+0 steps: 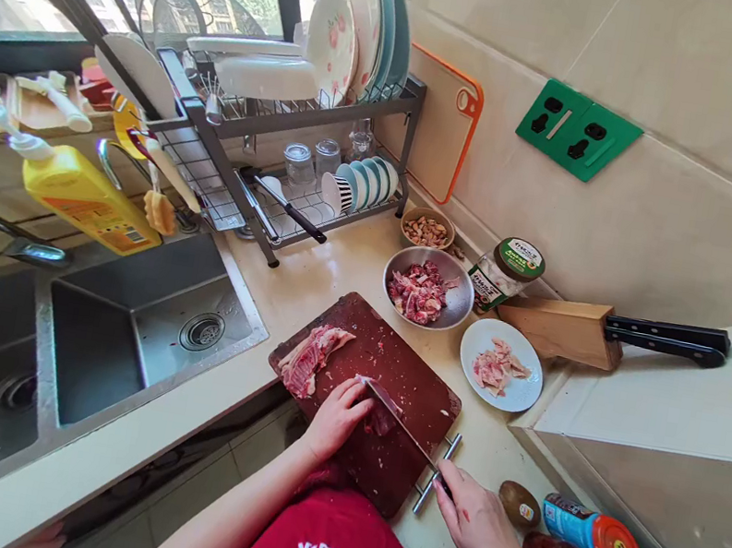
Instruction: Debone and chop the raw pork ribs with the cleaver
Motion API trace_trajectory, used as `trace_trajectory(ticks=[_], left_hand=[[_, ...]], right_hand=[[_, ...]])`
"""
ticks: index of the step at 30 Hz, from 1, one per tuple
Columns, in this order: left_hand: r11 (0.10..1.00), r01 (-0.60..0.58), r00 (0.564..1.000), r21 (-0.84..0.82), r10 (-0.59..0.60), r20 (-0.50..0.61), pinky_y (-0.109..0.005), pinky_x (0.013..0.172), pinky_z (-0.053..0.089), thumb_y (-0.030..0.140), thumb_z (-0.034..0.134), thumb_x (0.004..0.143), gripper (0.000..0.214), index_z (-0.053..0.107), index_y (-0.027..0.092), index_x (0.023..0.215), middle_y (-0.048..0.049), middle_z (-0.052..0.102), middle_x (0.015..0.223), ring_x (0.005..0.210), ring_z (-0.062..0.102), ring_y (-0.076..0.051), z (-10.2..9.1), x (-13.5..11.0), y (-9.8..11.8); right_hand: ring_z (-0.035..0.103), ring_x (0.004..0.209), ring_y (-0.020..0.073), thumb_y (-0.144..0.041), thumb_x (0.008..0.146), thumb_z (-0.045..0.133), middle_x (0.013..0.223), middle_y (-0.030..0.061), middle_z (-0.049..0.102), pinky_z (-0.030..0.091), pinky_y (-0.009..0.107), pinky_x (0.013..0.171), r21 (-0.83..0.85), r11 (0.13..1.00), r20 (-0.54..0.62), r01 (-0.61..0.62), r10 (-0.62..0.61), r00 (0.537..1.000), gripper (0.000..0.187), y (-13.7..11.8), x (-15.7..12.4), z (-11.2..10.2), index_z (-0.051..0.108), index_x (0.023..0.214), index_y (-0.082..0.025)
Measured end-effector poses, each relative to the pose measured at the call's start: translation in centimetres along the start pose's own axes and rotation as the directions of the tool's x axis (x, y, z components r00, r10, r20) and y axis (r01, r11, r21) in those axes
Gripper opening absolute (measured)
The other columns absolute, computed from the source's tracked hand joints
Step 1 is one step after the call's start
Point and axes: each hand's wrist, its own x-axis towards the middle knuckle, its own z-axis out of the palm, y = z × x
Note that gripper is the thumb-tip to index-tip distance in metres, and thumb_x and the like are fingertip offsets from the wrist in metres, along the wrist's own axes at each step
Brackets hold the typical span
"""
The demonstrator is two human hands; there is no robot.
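Knife (402,426) gripped in my right hand (468,508), blade right at the raw meat piece (382,418) on this dark-red cutting board (429,408)! My left hand (337,421), apart from the right, presses on that piece. Another meat slab (311,359) lies at the board's left end.

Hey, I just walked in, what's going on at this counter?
A person is cutting raw meat on a dark red cutting board. The right hand grips a knife, its blade at a piece of meat, while the left hand is against that piece. A larger slab lies near the board's far-left corner. Beyond the board, cut red pieces sit in a metal bowl and paler ones on a white plate.
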Motion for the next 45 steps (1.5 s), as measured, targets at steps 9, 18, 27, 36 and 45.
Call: trace_trajectory(ticks=[9,18,27,36,45], left_hand=[[0.999,0.048,0.998,-0.018,-0.048,0.03,-0.041,0.092,0.045,0.015,0.048,0.083,0.026,0.06,0.025,0.104,-0.0085,0.053,0.116,0.117,0.04,-0.023,0.3,0.8,0.0],[0.998,0.03,0.998,-0.055,-0.027,0.059,-0.041,0.091,0.045,0.013,0.048,0.083,0.025,0.062,0.024,0.101,-0.0078,0.054,0.114,0.115,0.041,-0.023,0.1,1.2,-0.1],[0.991,0.069,0.995,-0.118,-0.059,0.086,-0.041,0.092,0.044,0.012,0.045,0.083,0.03,0.06,0.025,0.106,-0.0083,0.052,0.116,0.116,0.04,-0.023,0.2,1.3,-0.3],[0.978,0.111,0.99,-0.178,-0.092,0.111,-0.04,0.094,0.043,0.013,0.045,0.084,0.03,0.059,0.027,0.107,-0.0063,0.052,0.117,0.117,0.039,-0.02,0.2,1.4,-0.3],[0.979,0.122,0.99,-0.165,-0.108,0.092,-0.038,0.094,0.043,0.014,0.044,0.084,0.029,0.061,0.026,0.104,-0.0053,0.052,0.116,0.115,0.04,-0.021,-0.1,1.6,-0.1]], right_hand=[[0.063,0.065,0.0178,-0.029,0.089,0.028,0.074,0.0036,0.065,0.036,0.025,0.052,-0.003,0.995,0.14,-0.1,0.099,0.985,0.02,-0.2,1.0,0.1,0.046,0.093,-0.021],[0.062,0.063,0.0172,-0.027,0.088,0.029,0.07,0.0038,0.064,0.034,0.023,0.052,0.087,0.97,0.205,-0.229,0.207,0.957,0.021,-2.2,2.9,0.1,0.047,0.094,-0.021],[0.063,0.061,0.0165,-0.025,0.089,0.031,0.074,0.004,0.066,0.031,0.022,0.049,-0.016,0.976,0.178,-0.217,0.217,0.96,0.018,-2.8,3.2,0.4,0.047,0.094,-0.021],[0.063,0.062,0.0166,-0.025,0.089,0.03,0.076,0.0041,0.067,0.031,0.023,0.049,-0.016,0.975,0.208,-0.222,0.221,0.953,0.017,-2.3,3.0,0.9,0.045,0.094,-0.021],[0.062,0.062,0.0157,-0.024,0.088,0.033,0.072,0.0037,0.066,0.03,0.021,0.051,0.075,0.971,0.196,-0.227,0.209,0.958,0.014,-3.5,6.6,0.9,0.045,0.093,-0.019]])
